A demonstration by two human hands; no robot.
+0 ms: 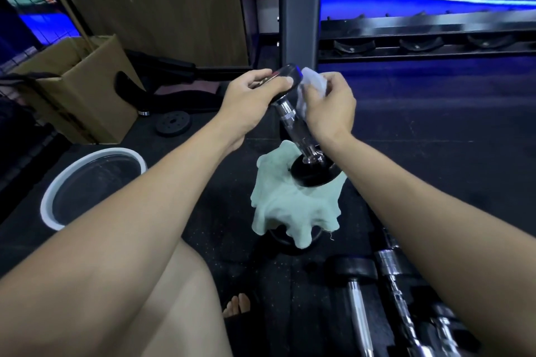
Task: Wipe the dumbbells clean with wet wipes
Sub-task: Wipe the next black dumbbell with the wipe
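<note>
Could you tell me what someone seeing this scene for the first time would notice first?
At the centre, a dumbbell stands on end on a pale green cloth, the left hand gripping its top head while the right hand presses a wet wipe against it. A white-rimmed basin sits at lower left, and more dumbbells lie on the floor at lower right.

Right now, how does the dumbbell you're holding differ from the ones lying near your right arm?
The held dumbbell stands tilted on end on a pale green cloth; the floor dumbbells lie flat on the mat. The left hand grips the held one's top while the right hand presses a wet wipe to it; the others go untouched. All share chrome handles and black ends.
</note>
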